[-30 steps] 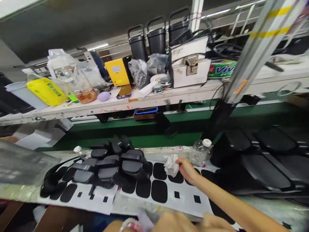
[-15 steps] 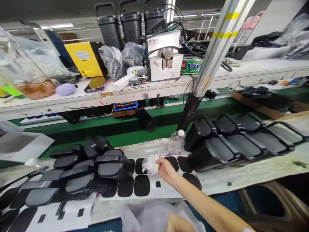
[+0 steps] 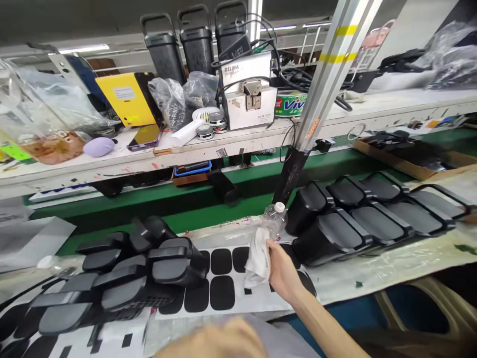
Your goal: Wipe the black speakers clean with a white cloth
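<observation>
A crumpled white cloth (image 3: 258,261) hangs from my right hand (image 3: 282,271), whose fingers pinch its edge. Cloth and hand are above a white sheet (image 3: 261,300) of black rounded-square pads (image 3: 222,292), just in front of a clear plastic bottle (image 3: 275,219) with a white cap. My left hand (image 3: 216,340) is a blur at the bottom edge, over the grey clothing, and its fingers cannot be made out. Black bins with handles (image 3: 171,268) are grouped on the left, close to the sheet.
More black bins (image 3: 341,231) stand in rows to the right, beside a metal post (image 3: 328,74). A shelf (image 3: 141,166) crosses behind the bench with a yellow box (image 3: 128,99), a white DELMA box (image 3: 249,107) and plastic bags. A chair (image 3: 413,308) is at lower right.
My right hand has moved right with the cloth, which now hangs more spread out. My left hand has come up and leftward into view at the bottom. The camera view has shifted slightly.
</observation>
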`<state>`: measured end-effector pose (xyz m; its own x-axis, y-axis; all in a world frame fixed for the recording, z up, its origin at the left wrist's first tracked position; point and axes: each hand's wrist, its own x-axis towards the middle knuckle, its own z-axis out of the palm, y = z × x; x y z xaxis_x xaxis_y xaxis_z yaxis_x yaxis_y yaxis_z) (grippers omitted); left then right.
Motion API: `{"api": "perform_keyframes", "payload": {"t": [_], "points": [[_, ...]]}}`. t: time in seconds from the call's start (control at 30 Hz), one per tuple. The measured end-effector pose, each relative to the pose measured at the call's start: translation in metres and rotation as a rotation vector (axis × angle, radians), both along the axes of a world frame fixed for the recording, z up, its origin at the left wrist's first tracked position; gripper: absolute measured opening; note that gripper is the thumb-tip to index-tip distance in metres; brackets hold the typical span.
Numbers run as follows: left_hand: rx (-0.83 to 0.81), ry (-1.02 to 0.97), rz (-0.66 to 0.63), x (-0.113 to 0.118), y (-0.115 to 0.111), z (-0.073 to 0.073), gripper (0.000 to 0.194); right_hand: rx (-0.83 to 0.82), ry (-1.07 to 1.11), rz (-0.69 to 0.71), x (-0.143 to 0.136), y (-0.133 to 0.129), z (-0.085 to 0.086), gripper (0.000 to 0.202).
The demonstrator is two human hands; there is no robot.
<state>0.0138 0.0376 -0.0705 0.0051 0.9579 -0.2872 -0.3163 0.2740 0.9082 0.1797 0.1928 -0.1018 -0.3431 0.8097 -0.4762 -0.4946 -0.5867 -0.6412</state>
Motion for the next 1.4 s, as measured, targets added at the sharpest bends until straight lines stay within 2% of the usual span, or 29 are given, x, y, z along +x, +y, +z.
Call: {"api": "perform_keyframes", "payload": {"t": [0.1,0.13,0.23,0.3,0.4,0.5,0.63,0.8,0.9,1.07,1.17,1.23,1.4], "points": [[-0.064,0.042,-0.037,-0.006,0.041,-0.016,0.052,0.034,0.015,0.033,0.007,-0.006,0.023,0.049],[-0.129,-0.008,-0.009,-0.004,0.052,-0.022,0.062,0.04,0.025,0.058,0.007,-0.01,0.028,0.053],[-0.288,-0.42,-0.024,0.009,0.071,-0.035,0.09,0.035,0.067,0.146,0.005,-0.021,0.034,0.061],[-0.261,-0.564,0.018,0.017,0.077,-0.036,0.087,0.038,0.062,0.224,0.004,-0.026,0.034,0.059],[-0.166,-0.409,0.263,0.016,0.081,-0.029,0.06,0.071,0.016,0.373,0.008,-0.029,0.031,0.047],[-0.117,-0.27,0.371,0.003,0.082,-0.017,0.041,0.141,-0.053,0.469,0.019,-0.027,0.026,0.038],[-0.048,-0.126,0.395,-0.014,0.08,-0.007,0.042,0.217,-0.23,0.49,0.032,-0.021,0.016,0.035],[0.061,0.441,0.454,-0.027,0.081,0.0,0.049,0.418,-0.362,0.507,0.039,-0.008,0.005,0.038],[0.085,0.498,0.489,-0.031,0.079,0.012,0.046,0.476,-0.448,0.463,0.041,-0.001,0.002,0.044],[0.25,0.671,0.478,-0.025,0.074,0.045,0.038,0.544,-0.484,0.382,0.041,0.001,-0.004,0.05],[0.326,0.8,0.498,-0.022,0.073,0.059,0.043,0.583,-0.464,0.417,0.039,0.0,-0.008,0.047],[0.358,0.854,0.511,-0.024,0.074,0.066,0.044,0.612,-0.53,0.465,0.039,0.001,-0.009,0.046],[0.303,0.806,0.494,-0.036,0.083,0.076,0.048,0.784,-0.747,0.523,0.05,0.005,-0.008,0.034]]}}
